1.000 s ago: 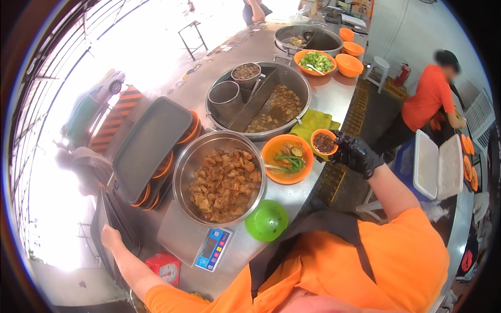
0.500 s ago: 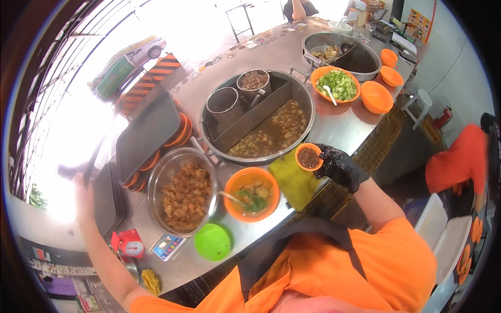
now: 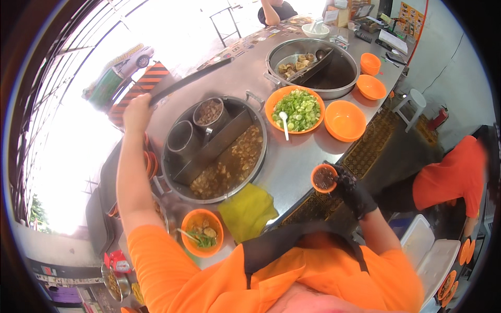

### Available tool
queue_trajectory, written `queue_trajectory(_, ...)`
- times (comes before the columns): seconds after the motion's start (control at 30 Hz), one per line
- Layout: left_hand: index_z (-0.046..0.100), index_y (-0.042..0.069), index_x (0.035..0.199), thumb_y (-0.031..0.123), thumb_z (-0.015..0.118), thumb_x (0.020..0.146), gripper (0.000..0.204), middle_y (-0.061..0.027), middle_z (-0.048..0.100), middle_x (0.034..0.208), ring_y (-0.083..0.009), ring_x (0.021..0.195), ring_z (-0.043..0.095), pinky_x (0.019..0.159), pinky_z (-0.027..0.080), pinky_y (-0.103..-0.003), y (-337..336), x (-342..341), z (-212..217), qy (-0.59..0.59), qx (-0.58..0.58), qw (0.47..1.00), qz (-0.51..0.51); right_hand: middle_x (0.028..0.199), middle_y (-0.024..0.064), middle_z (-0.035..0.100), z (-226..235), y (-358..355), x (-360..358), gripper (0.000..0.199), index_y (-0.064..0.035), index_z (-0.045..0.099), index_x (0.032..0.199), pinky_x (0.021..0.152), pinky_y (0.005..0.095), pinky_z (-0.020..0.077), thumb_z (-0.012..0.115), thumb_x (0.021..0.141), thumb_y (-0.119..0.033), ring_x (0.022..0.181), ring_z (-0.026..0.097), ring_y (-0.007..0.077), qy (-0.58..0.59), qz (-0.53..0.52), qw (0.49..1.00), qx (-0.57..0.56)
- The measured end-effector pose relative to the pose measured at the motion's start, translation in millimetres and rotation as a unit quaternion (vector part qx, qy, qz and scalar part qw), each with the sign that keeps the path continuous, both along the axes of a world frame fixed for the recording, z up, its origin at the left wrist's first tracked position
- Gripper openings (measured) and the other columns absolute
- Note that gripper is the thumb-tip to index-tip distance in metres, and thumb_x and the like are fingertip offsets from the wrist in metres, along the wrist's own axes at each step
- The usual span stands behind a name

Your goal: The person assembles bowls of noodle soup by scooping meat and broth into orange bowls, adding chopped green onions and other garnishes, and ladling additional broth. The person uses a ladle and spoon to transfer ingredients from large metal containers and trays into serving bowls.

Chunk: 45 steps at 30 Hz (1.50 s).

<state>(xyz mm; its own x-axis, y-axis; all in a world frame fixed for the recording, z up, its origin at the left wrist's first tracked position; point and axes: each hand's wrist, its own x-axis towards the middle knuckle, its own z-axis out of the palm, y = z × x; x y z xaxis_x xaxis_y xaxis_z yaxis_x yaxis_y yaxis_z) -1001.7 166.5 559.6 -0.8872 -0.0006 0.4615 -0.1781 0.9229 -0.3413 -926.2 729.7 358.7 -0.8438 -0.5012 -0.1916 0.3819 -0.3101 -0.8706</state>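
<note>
My left hand (image 3: 138,113) is raised over the far left of the counter, its fingers closed on the end of a dark flat tray (image 3: 192,80) seen nearly edge-on. In a black glove, my right hand (image 3: 356,194) grips a small orange cup (image 3: 324,187) of dark brown sauce over the counter's near edge. Between my arms sits an orange bowl (image 3: 202,251) of soup with greens and a spoon handle. Beside it lies a yellow-green cloth (image 3: 249,211). Beyond is a large divided pot (image 3: 215,145) of broth with two metal cylinders in it.
Chopped green onions (image 3: 301,107) with a white spoon fill an orange bowl; a stack of orange bowls (image 3: 370,67) and others stand nearby. Another divided pot (image 3: 320,69) is farther back. A person in red (image 3: 451,175) bends at the right, near a stool (image 3: 412,104). Another person sits across the counter.
My left hand has swung up and rightward with the tray, from the left side to above the counter behind the pot. The view has shifted right; my right hand still holds the sauce cup.
</note>
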Motion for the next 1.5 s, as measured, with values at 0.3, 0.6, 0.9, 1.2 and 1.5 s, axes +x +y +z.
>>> queue_trajectory(0.3, 0.059, 0.014, 0.094, 0.014, 0.055, 0.085, 0.009, -0.0072, 0.063, 0.091, -0.0275, 0.089, 0.063, 0.074, 0.053, -0.042, -8, -174, -125, -0.026, -0.057, 0.996, -0.068, 0.118, 0.0063, 0.061, -15, 26, 2, 0.058, -0.0035, 0.049, 0.132, 0.08, 0.0291, 0.0513, 0.064, 0.088, -0.038, 0.103, 0.06, 0.0143, -0.062, -0.134, 0.988, 0.046)
queue_trajectory(0.6, 0.062, 0.02, 0.111, 0.016, 0.048, 0.091, 0.025, -0.0068, 0.061, 0.108, -0.0269, 0.104, 0.059, 0.083, 0.052, -0.041, -24, -271, -218, -0.106, 0.054, 0.993, -0.003, 0.12, 0.0083, 0.06, 11, -35, -25, 0.064, -0.0021, 0.043, 0.138, 0.074, 0.0314, 0.0534, 0.063, 0.087, -0.036, 0.1, 0.062, 0.0167, -0.1, -0.117, 0.987, 0.053)
queue_trajectory(0.9, 0.044, 0.018, 0.14, 0.037, 0.05, 0.092, 0.052, -0.0179, 0.055, 0.131, -0.0358, 0.119, 0.054, 0.098, 0.043, -0.044, -75, -314, -261, -0.196, 0.26, 0.946, 0.013, 0.132, 0.0066, 0.053, 18, -35, -10, 0.063, -0.0064, 0.038, 0.143, 0.095, 0.0304, 0.0463, 0.056, 0.094, -0.041, 0.117, 0.053, 0.0136, -0.118, -0.095, 0.988, 0.02)
queue_trajectory(1.2, 0.052, 0.0, 0.131, 0.029, 0.055, 0.092, 0.049, -0.0235, 0.059, 0.124, -0.0323, 0.114, 0.059, 0.097, 0.044, -0.038, -2, -272, -131, -0.19, 0.206, 0.953, -0.114, 0.094, 0.0029, 0.061, 12, -8, 64, 0.035, -0.0066, 0.056, 0.117, 0.068, 0.0277, 0.0501, 0.057, 0.095, -0.034, 0.078, 0.057, 0.0105, -0.058, -0.208, 0.976, 0.013)
queue_trajectory(1.5, 0.051, 0.001, 0.133, 0.031, 0.05, 0.096, 0.048, -0.0163, 0.054, 0.134, -0.0286, 0.127, 0.048, 0.106, 0.035, -0.036, 144, -69, 14, -0.149, 0.319, 0.914, -0.201, 0.096, 0.0043, 0.064, -9, 19, 99, 0.035, -0.0071, 0.055, 0.127, 0.069, 0.0254, 0.0535, 0.052, 0.097, -0.025, 0.077, 0.062, 0.0107, -0.014, -0.212, 0.976, 0.044)
